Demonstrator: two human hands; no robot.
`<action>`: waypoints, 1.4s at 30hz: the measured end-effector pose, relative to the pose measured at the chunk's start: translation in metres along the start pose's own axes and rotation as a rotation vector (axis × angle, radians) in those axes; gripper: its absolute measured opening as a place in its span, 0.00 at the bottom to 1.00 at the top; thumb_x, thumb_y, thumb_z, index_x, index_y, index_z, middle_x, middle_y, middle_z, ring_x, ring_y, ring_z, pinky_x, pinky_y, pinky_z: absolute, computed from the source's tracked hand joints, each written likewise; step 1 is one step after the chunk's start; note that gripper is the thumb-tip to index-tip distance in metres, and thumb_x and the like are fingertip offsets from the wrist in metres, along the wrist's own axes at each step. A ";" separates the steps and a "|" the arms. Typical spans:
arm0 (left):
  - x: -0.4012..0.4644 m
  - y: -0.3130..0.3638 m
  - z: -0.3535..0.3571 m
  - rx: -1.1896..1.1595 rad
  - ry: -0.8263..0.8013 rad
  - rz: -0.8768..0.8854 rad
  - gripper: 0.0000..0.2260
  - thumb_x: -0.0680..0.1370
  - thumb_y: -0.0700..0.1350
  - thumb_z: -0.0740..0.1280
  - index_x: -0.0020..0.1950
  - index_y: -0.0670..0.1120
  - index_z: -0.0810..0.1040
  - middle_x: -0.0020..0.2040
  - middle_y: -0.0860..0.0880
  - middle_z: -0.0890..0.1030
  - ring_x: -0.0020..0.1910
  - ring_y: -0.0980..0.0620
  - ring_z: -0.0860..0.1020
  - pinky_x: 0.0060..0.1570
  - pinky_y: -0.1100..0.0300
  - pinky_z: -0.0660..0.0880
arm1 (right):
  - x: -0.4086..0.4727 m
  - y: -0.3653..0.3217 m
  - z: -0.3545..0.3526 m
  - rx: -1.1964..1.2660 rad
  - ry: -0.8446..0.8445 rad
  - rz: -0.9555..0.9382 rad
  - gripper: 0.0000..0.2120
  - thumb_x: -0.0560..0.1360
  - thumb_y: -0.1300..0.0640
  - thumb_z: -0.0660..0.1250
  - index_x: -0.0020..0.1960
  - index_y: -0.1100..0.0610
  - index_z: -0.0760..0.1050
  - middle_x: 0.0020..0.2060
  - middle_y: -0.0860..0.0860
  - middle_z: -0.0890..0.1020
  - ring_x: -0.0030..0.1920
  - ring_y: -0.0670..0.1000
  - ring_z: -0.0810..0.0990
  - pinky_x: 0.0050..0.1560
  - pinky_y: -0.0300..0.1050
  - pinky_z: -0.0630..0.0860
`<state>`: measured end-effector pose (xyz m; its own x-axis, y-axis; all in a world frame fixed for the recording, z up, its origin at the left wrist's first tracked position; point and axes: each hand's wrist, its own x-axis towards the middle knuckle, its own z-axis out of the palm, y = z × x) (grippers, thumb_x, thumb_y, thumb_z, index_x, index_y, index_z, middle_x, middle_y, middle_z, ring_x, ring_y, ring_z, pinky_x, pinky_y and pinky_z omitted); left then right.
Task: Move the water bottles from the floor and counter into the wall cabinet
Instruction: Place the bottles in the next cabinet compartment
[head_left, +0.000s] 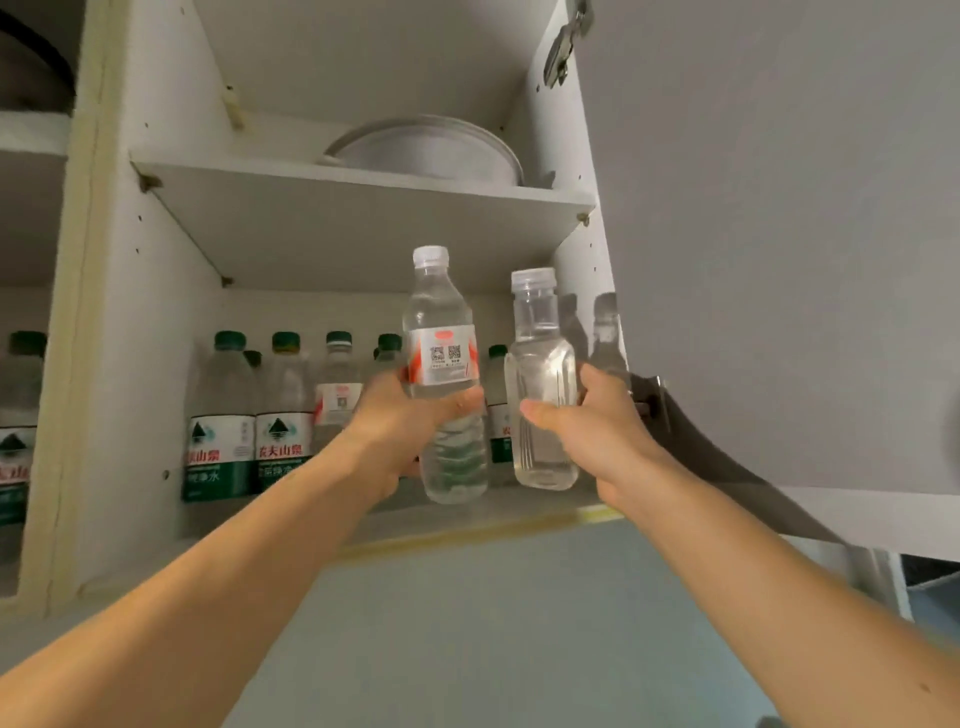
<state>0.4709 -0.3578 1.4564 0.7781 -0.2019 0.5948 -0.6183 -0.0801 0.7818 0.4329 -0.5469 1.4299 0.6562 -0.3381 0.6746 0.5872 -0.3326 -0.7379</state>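
Many green-cap bottles (221, 415) are already sitting in the cabinet (363, 218). The left hand (405, 415) is gripping a labelled bottle (441, 364) and the right hand (597, 421) is gripping a clear bottle (543, 364), both still waiting to go in.

The head view looks forward and upward from close below into the open wall cabinet (332, 218).

White round dish (426, 153) on the upper shelf, metal hinge (563, 44), dark round object (31, 62) far left
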 end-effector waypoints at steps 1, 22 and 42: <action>0.009 -0.010 0.007 0.020 -0.008 -0.040 0.13 0.72 0.50 0.79 0.51 0.57 0.78 0.45 0.58 0.84 0.45 0.57 0.80 0.54 0.51 0.77 | 0.007 0.009 0.004 -0.022 -0.010 0.020 0.13 0.76 0.56 0.75 0.51 0.43 0.74 0.42 0.38 0.76 0.44 0.41 0.77 0.40 0.38 0.71; 0.086 -0.056 0.042 1.068 0.090 0.312 0.56 0.66 0.70 0.74 0.81 0.50 0.45 0.76 0.44 0.60 0.72 0.42 0.65 0.68 0.44 0.70 | 0.075 0.072 0.016 -0.785 -0.212 0.022 0.58 0.74 0.59 0.76 0.81 0.49 0.32 0.72 0.61 0.70 0.61 0.59 0.79 0.57 0.51 0.78; 0.135 -0.084 0.044 1.679 -0.113 0.514 0.66 0.61 0.73 0.75 0.79 0.56 0.27 0.74 0.39 0.21 0.79 0.36 0.32 0.75 0.29 0.43 | 0.111 0.073 0.027 -1.912 -0.245 -0.318 0.63 0.71 0.38 0.74 0.80 0.56 0.29 0.81 0.64 0.45 0.81 0.65 0.38 0.76 0.71 0.43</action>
<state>0.6229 -0.4210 1.4634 0.5194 -0.5828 0.6250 -0.2679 -0.8056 -0.5285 0.5613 -0.5853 1.4508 0.7874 -0.0296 0.6157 -0.4140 -0.7654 0.4927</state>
